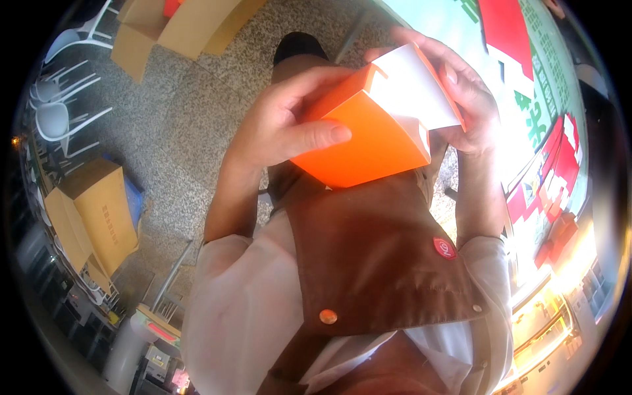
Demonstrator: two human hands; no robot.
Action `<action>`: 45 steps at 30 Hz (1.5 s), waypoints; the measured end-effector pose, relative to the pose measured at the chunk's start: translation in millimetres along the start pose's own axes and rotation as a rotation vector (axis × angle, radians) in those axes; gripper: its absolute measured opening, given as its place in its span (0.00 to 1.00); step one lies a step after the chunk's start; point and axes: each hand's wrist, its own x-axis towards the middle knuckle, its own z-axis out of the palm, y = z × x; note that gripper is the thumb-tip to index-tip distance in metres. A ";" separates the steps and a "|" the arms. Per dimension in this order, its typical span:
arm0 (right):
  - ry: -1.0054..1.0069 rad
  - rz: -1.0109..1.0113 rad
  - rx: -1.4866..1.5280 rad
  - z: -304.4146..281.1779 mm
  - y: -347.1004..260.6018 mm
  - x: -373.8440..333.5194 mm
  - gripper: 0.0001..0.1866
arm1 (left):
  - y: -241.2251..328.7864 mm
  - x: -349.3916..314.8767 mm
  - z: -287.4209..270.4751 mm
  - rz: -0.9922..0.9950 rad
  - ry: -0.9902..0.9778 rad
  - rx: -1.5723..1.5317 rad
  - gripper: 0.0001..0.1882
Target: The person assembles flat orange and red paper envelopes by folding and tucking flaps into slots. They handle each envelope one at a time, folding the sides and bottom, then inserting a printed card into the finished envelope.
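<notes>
As far as my head view lets me judge, the work is part-way along. To the right stands the table point(447, 12), with flat red pieces point(505, 29) on it. Beside it, above the lap, the orange box point(372, 138) is up in both hands, tilted. I'd count its body as done: two faces meet in a clean edge. Its right end I'd count as unfinished, since a broad flap point(413, 82), white on its inner face, juts outward, and a small tab point(417, 131) shows beneath it. Closing that end seems to be what is left. I can't see the far end, nor well into the box.

For pose, I have both forearms rising from the lower edge, elbows bent, wrists turned inward. The left hand point(282, 113) holds the box firmly, thumb laid along the near face, fingers going over the upper side and out of my sight. The right hand point(475, 102) curls around the flap, its fingers behind and its thumb point(455, 82) at the orange outer edge; how hard it pinches, I cannot tell.
</notes>
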 end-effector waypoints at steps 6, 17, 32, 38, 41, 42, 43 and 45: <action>0.204 0.022 0.099 28.5 3.4 -8.0 0.23 | -2.9 4.4 4.5 -0.008 -0.006 -0.053 0.32; 0.314 0.024 -0.397 53.2 -4.2 -15.3 0.22 | -2.0 11.2 8.6 -0.021 0.024 0.007 0.38; 0.329 0.022 -0.465 48.9 -9.6 -24.8 0.20 | -0.2 13.9 11.3 -0.059 0.012 0.021 0.40; 0.275 -0.028 -0.505 42.8 -9.7 -27.7 0.18 | 5.4 12.1 15.2 -0.134 0.019 -0.042 0.40; 0.287 -0.047 -0.497 46.2 -7.7 -28.5 0.17 | 2.1 10.8 14.6 -0.117 0.004 -0.034 0.39; 0.294 -0.047 -0.480 47.5 -6.8 -27.8 0.17 | 2.4 11.7 14.3 -0.111 0.006 -0.024 0.39; 0.298 -0.061 -0.497 49.2 -5.1 -27.4 0.16 | 2.7 11.4 14.5 -0.110 0.007 -0.017 0.39; 0.306 -0.088 -0.530 50.8 -2.8 -25.6 0.16 | 1.3 11.1 14.5 -0.093 0.014 0.005 0.38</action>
